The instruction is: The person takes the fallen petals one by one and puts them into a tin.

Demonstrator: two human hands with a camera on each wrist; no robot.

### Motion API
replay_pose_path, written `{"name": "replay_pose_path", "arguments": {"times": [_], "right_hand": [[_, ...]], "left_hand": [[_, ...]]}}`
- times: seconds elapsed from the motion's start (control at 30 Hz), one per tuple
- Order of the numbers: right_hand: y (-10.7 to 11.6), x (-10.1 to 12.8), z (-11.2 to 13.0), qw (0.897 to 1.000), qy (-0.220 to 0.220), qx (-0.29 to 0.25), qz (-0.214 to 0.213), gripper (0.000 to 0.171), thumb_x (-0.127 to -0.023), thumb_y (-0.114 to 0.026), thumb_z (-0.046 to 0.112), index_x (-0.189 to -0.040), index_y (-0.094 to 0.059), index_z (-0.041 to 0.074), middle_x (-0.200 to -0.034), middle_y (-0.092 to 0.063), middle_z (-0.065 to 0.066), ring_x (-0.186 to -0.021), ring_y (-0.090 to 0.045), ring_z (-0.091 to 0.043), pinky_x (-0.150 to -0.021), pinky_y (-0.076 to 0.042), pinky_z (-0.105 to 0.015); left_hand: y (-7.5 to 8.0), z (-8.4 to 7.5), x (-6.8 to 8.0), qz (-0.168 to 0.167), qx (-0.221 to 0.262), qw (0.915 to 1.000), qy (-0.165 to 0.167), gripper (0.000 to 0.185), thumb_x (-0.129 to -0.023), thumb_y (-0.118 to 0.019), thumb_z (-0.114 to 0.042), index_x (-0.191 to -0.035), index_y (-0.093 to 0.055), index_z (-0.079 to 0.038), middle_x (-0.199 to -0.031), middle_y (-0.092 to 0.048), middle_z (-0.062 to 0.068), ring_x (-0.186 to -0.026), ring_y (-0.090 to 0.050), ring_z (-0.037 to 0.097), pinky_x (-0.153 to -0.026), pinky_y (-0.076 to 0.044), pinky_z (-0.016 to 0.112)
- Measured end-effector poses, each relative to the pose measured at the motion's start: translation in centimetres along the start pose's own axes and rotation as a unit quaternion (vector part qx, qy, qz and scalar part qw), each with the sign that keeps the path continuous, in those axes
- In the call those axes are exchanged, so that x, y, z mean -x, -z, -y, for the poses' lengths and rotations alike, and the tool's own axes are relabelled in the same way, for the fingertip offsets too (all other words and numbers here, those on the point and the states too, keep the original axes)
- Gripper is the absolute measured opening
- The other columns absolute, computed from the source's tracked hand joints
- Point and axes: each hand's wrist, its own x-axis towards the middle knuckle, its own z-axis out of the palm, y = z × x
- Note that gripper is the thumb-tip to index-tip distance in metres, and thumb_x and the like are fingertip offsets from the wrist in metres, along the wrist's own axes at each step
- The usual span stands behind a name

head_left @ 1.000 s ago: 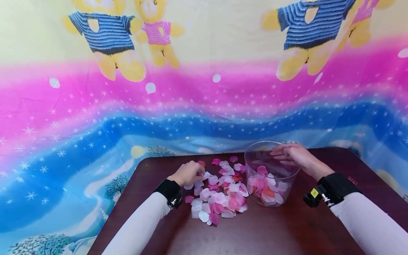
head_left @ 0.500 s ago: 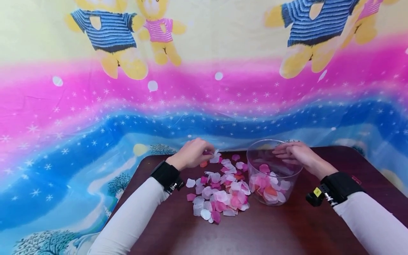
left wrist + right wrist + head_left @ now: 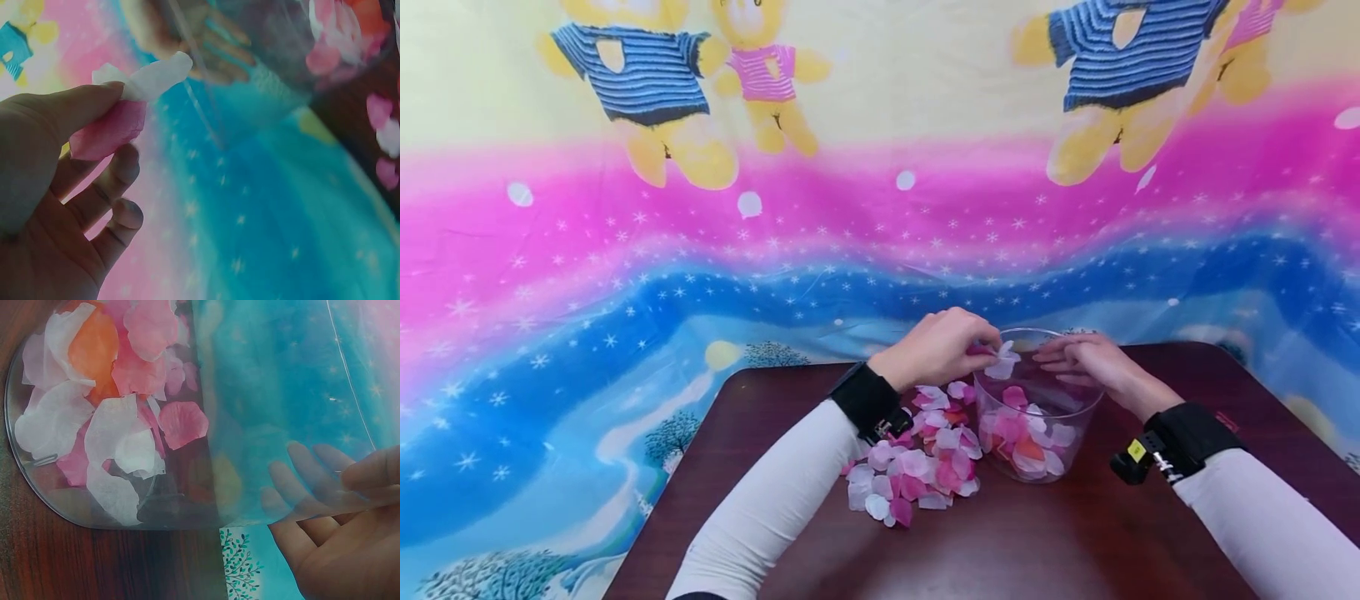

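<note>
Between thumb and fingers, my left hand (image 3: 936, 350) pinches white petals (image 3: 159, 76) and a pink petal (image 3: 109, 131). These petals hang by the left side of the rim of a clear plastic bucket (image 3: 1082, 408). My right hand (image 3: 1097, 367) grips the bucket's upper right side; in the right wrist view the thumb lies on one side of the wall, and the fingers (image 3: 303, 481) show through it. Pink, white and orange petals (image 3: 137, 350) lie at the bottom of the upright bucket. Left of it, partly behind the left forearm, spreads a loose pile of petals (image 3: 917, 471).
The dark brown wooden table (image 3: 1015, 542) carries the bucket and the pile. Behind its far edge hangs a printed cloth (image 3: 850, 217) with bears and snowflakes. Black straps with small cameras (image 3: 1195, 437) sit on both wrists.
My left hand has lifted petals off the back left of the pile and carried them right to the bucket's rim. The right hand has stayed in place on the bucket.
</note>
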Motion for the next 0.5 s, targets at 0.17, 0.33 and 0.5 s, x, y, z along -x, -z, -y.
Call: {"name": "replay_pose_path", "arguments": {"times": [0.17,0.33,0.5], "right_hand": [[-0.4,-0.1,0.0,1.0,0.002,-0.009,0.007,0.055,-0.1,-0.025,0.003,-0.151,-0.042,-0.006,-0.149,-0.049,-0.03,-0.136,-0.05,-0.046,-0.111,-0.041,-0.056],[-0.4,-0.2,0.1,1.0,0.0,-0.019,0.009,0.055,-0.1,-0.026,0.003,-0.152,-0.042,-0.004,-0.151,-0.047,-0.029,-0.138,-0.047,-0.046,-0.112,-0.039,-0.057],[-0.1,-0.2,-0.1,1.0,-0.003,-0.012,0.004,0.055,-0.1,-0.025,0.003,-0.151,-0.042,-0.005,-0.149,-0.049,-0.029,-0.137,-0.048,-0.045,-0.111,-0.04,-0.057]], "left_hand": [[-1.8,-0.3,-1.0,0.008,0.003,0.9999,-0.013,0.015,-0.099,-0.07,-0.028,-0.111,-0.075,-0.022,-0.099,-0.069,-0.012,-0.082,-0.058,0.001,-0.065,-0.045,0.016],[-2.0,-0.3,-1.1,0.006,0.001,0.9999,-0.015,0.019,-0.098,-0.072,-0.029,-0.115,-0.075,-0.021,-0.11,-0.071,-0.009,-0.091,-0.063,0.004,-0.069,-0.047,0.015],[-1.6,0.3,-0.6,0.006,0.006,1.0,-0.005,0.025,-0.098,-0.072,-0.027,-0.121,-0.073,-0.018,-0.119,-0.07,-0.005,-0.099,-0.065,0.011,-0.071,-0.048,0.018]]}}
